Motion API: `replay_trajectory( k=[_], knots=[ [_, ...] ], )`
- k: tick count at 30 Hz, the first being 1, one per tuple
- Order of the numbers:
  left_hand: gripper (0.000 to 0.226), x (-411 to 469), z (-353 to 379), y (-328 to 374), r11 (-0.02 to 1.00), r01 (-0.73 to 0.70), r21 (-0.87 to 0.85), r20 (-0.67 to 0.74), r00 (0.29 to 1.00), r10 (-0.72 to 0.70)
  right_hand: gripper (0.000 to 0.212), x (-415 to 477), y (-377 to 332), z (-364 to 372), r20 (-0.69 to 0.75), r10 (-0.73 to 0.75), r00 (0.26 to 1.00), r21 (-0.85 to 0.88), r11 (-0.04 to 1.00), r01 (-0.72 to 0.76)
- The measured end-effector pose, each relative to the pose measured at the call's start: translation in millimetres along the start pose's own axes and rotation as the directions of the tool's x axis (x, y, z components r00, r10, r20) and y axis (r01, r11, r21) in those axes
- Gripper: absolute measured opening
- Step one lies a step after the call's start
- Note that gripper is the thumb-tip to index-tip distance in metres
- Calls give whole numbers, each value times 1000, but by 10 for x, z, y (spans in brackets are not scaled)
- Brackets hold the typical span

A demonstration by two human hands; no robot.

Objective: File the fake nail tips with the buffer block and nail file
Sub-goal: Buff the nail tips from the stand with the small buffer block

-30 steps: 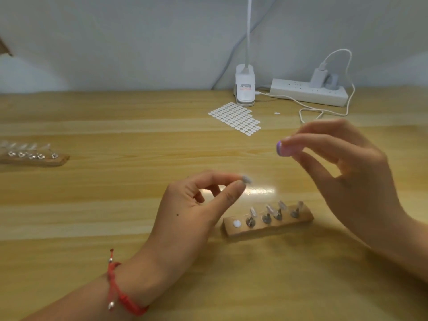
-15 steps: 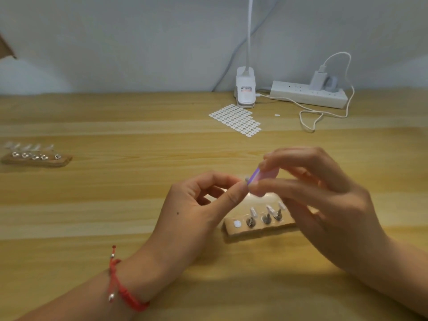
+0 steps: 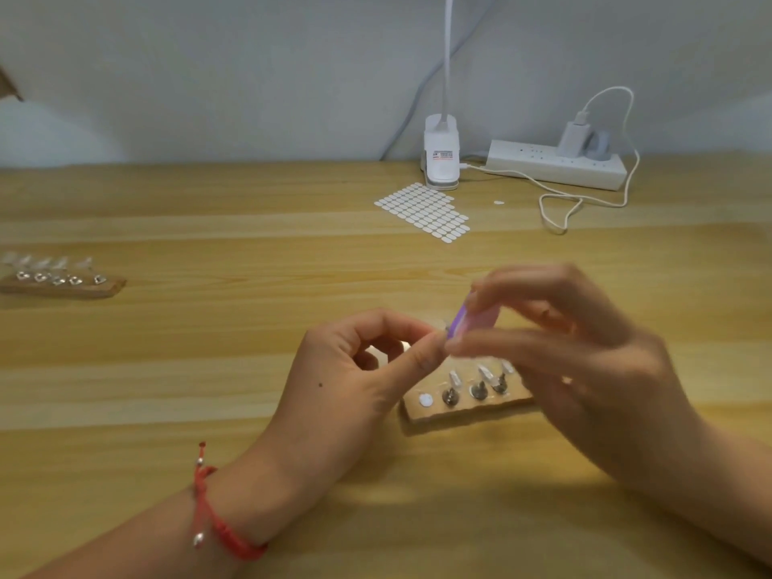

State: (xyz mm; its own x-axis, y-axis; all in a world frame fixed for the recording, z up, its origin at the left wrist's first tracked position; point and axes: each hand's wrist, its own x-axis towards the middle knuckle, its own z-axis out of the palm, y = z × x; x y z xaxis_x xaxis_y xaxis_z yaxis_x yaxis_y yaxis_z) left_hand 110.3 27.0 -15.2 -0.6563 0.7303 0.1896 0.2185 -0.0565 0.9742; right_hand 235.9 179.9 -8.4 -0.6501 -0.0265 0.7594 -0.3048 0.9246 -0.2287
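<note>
My left hand (image 3: 359, 369) pinches a small clear nail tip (image 3: 442, 333) between thumb and forefinger, mostly hidden by the fingers. My right hand (image 3: 576, 369) holds a small purple and pink buffer block (image 3: 472, 318) against that tip; the hand is motion-blurred. Below both hands lies a wooden holder block (image 3: 455, 411) on the table, with several clear nail tips on metal stands and one white sticker at its left end. Its right end is covered by my right hand.
A second wooden holder with nail tips (image 3: 58, 277) lies at the far left. A sheet of white oval stickers (image 3: 422, 211), a white lamp clamp (image 3: 441, 156), a power strip (image 3: 555, 165) and a looped white cable (image 3: 559, 211) sit at the back.
My right hand came down and to the left from mid-air, bringing the buffer block against the nail tip held in my left hand. The left hand stayed almost still.
</note>
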Motion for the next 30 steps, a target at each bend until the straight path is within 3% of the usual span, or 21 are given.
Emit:
replay_trajectory(
  k=[8,12,18,25,30],
  knots=[
    [32,-7,-6,-9,1000,-11,-12,-7,1000,11,32,-30,-15,30,49,-37,998,16,999,36],
    [29,-22,-14,-20,1000,-16,8,3,1000,16,41,-14,1,32,10,18,1000,12,1000,-19],
    [32,-19,-23,-27,1000,-1,19,28,1000,1,25,68,119,-122,-86,101,991,16,995,-100],
    [29,-12,-10,-17,999,21,-25,44,999,-20,34,-5,122,-41,-59,149,987,18,989,-149],
    [33,4,-12,-33,998,27,-62,62,998,-23,30,-55,3,23,-3,51,999,81,995,-51]
  ],
)
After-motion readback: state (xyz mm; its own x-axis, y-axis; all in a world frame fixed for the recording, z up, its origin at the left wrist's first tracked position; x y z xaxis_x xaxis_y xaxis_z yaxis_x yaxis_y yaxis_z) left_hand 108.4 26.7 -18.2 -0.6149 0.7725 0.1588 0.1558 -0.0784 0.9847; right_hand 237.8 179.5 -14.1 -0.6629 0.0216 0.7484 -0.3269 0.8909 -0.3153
